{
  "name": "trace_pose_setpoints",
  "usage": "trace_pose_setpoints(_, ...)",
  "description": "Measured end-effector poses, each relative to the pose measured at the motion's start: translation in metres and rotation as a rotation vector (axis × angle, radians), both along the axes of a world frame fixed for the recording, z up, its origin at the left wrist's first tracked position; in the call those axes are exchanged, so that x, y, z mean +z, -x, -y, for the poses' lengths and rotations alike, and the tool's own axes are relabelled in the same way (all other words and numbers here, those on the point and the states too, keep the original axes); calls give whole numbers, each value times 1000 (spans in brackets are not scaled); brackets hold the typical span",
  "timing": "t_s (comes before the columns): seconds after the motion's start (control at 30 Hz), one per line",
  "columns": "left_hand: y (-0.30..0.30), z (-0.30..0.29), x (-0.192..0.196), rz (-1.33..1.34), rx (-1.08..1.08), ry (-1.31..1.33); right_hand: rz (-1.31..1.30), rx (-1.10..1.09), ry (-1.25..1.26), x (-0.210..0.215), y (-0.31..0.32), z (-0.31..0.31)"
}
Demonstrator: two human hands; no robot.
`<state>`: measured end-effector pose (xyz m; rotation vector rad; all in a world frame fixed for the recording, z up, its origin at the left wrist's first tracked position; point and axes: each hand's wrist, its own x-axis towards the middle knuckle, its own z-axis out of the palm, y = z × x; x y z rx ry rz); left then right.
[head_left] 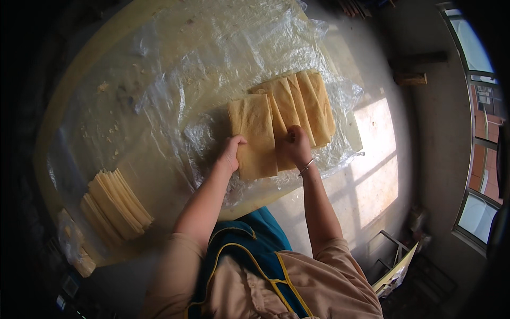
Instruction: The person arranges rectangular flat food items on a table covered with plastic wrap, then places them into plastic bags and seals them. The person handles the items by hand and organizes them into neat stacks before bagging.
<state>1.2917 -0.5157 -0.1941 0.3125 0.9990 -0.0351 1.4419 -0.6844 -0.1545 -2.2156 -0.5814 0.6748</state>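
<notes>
As I am looking down from the head view, the left hand (pixel 231 152) is resting on the near left edge of the folded tan sheet (pixel 254 135), its fingers together and curled over that edge with the thumb lying on top. The right hand (pixel 297 149), wearing a thin metal bangle (pixel 306 167) at the wrist, is pressing on the near end of the overlapping stack of tan sheets (pixel 303 103) just to the right; its fingers are bunched and curled downward, and I cannot tell whether they are pinching a sheet or only pushing on it. The folded sheet is lying near the middle of the table, partly covering the left side of the fanned stack, which is spreading away toward the far right. Both are sitting on crinkled clear plastic film (pixel 212 58) that is covering most of the round pale table (pixel 106 37). A second pile of folded tan sheets (pixel 114 204) is lying well apart at the near left of the table. Sunlight is falling in bright patches on the floor (pixel 377 170) to the right, beside a window (pixel 478 133).
</notes>
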Motion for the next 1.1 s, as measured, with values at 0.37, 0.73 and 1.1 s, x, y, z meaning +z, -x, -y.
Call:
trace_pose_setpoints(0.37, 27, 7, 46, 121, 32, -521, -1075, -180, -536, 47, 31, -15)
trace_pose_setpoints(0.73, 94, -12, 48, 108, 238, -282, 652, -179, 453, 5, 0, -14)
trace_pose_setpoints(1.1, 65, 4, 42, 82, 131, -243, 683, -194, 277, 56, 18, -22)
